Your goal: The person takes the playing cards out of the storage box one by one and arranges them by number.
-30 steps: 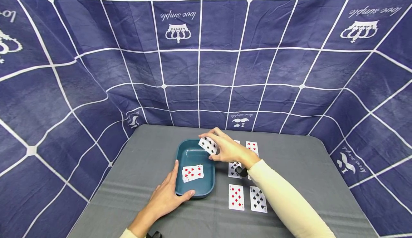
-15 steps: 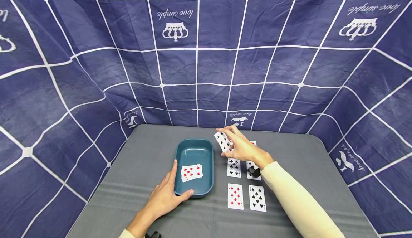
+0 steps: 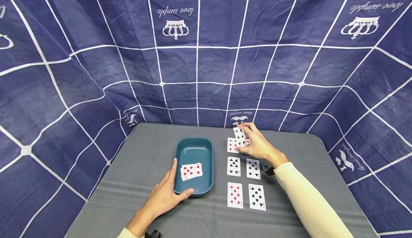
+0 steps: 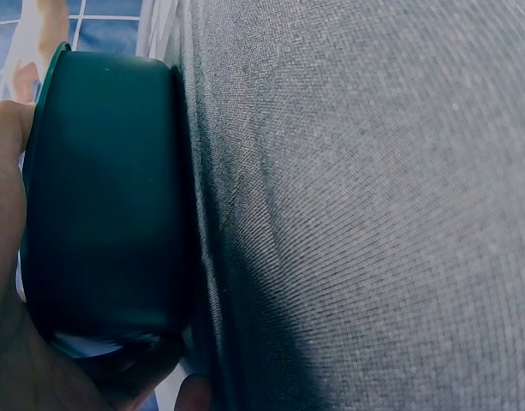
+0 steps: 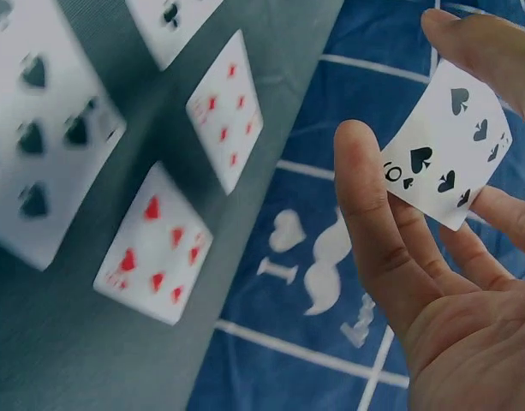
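While a dark blue curtain (image 3: 180, 69) fills the background, the grey table (image 3: 154, 148) in front bears a teal tray (image 3: 195, 159) with a few cards (image 3: 191, 171) inside. My left hand (image 3: 163, 196) lies along the tray, fingers fairly straight, thumb at the near rim. My right hand (image 3: 257, 145) pinches a spade card (image 3: 239, 133) — slightly bowed — raised off the table near a diamond card (image 3: 231, 145) and a heart card (image 5: 155, 244). To handle it well, I'd say, I should lighten the pinch so it flattens, and keep my fingertips clear of its neighbours. The curtain reads "love simple" upside down; lower, "I" and a heart beside a moustache (image 5: 329, 261). My card's corner figure looks like a 6.
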`<state>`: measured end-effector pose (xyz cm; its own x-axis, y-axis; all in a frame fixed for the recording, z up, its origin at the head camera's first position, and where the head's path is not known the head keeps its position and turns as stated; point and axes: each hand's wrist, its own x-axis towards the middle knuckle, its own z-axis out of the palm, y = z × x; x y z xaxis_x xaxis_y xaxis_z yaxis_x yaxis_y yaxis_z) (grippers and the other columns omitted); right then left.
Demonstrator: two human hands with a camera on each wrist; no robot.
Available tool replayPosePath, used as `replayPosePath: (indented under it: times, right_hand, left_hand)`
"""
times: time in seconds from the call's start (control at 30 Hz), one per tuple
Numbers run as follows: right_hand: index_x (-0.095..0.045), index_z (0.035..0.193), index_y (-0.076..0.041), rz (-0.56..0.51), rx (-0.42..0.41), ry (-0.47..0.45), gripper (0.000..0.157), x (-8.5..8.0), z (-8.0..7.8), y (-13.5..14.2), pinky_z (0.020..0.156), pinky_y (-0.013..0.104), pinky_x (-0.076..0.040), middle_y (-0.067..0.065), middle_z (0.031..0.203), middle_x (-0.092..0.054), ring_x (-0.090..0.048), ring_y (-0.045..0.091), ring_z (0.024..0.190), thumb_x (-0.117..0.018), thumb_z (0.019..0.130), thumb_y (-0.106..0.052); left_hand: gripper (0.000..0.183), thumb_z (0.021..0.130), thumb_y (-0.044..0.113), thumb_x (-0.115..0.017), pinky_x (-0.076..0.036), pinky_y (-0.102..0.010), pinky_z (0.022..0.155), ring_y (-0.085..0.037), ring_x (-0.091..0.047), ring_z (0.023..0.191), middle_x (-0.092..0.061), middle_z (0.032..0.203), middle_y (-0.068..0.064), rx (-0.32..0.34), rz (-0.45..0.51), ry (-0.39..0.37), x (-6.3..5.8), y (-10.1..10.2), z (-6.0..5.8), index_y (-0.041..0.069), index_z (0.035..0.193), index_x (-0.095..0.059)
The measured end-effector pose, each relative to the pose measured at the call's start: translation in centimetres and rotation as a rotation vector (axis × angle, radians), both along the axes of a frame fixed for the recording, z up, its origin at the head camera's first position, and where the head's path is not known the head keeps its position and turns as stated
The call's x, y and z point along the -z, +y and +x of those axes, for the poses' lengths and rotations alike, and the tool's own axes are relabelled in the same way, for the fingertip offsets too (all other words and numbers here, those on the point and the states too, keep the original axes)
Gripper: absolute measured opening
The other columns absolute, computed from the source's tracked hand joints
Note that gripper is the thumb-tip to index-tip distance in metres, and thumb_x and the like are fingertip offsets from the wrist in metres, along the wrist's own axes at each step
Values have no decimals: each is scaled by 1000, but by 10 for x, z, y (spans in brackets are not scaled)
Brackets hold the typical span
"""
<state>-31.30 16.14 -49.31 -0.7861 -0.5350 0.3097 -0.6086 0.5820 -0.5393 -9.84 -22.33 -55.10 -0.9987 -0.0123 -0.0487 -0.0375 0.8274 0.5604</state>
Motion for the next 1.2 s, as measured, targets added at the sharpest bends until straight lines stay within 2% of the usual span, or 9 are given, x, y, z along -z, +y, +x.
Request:
replayPosePath:
  times: [0.13,0.23,0.37,0.57,0.8,0.87,1.07,1.2]
  right_hand:
    - [-55,169,2,1,66,21,99,8,0,15,87,43,-67,27,160,-55,-75,30,106,-106,87,-22]
    - [-57,169,-1,17,117,27,99,14,0,25,93,48,-63,26,157,-58,-76,27,104,-106,87,-28]
    - [-58,169,-4,29,166,25,98,22,-1,38,95,48,-59,25,155,-60,-75,26,103,-106,87,-30]
    - [-59,165,-1,40,203,17,92,31,-3,57,95,52,-60,30,149,-62,-77,31,100,-104,89,-26]
    - [-64,162,-1,70,277,11,87,45,-5,81,92,47,-56,30,150,-64,-71,30,100,-103,89,-27]
    - [-66,160,1,81,291,2,86,49,-5,86,95,50,-56,31,149,-66,-70,33,105,-103,89,-30]
    - [-71,152,2,109,336,-57,79,59,-4,99,116,68,-52,34,149,-68,-66,53,136,-102,91,-35]
    - [-73,148,4,132,333,-62,74,65,-3,107,120,72,-51,35,151,-68,-65,58,141,-101,92,-35]
  left_hand:
    - [138,92,81,-84,-50,-81,117,-50,-66,152,-50,182,-20,2,1,0,0,0,0,20,190,-10]
    - [138,92,82,-84,-50,-81,117,-50,-66,153,-50,182,-20,1,2,-5,0,0,1,20,190,-9]
    - [138,92,82,-84,-50,-81,117,-50,-65,153,-50,182,-19,-1,1,-7,0,0,2,19,190,-9]
    - [138,92,81,-85,-51,-79,117,-49,-66,152,-51,181,-19,-4,3,8,1,-2,2,19,190,-10]
    - [138,92,82,-84,-51,-79,116,-48,-66,153,-51,181,-19,0,13,11,2,-2,2,20,190,-10]
    - [138,91,82,-84,-50,-80,117,-48,-65,154,-51,181,-19,-2,16,9,3,-2,2,20,190,-10]
    - [139,91,83,-84,-48,-82,119,-48,-64,155,-49,183,-18,-2,16,3,5,-2,1,21,190,-9]
    - [138,91,83,-83,-50,-80,118,-48,-65,155,-50,182,-18,4,15,11,4,-1,2,21,190,-9]
